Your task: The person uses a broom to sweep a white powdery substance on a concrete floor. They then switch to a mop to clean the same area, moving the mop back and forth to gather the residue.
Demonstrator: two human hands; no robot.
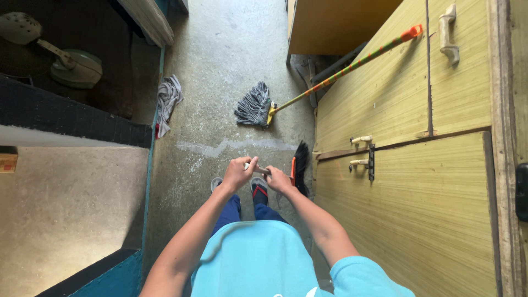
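Both hands meet on a thin pale handle (257,169) held out in front of my body. My left hand (240,171) is closed around its upper end. My right hand (278,179) grips it just beside, lower down. The handle leads to a broom with an orange head and black bristles (300,165) resting on the concrete floor next to the yellow-green cupboard (418,198). A grey string mop (254,105) with a striped green and orange pole (352,65) lies on the floor farther ahead, its pole leaning up against the cupboard.
A grey rag (168,102) lies crumpled on the floor at the left, by a teal-edged counter (66,203). A pale ladle and lid (60,55) sit in a dark recess upper left. My shoes (258,190) stand below the hands.
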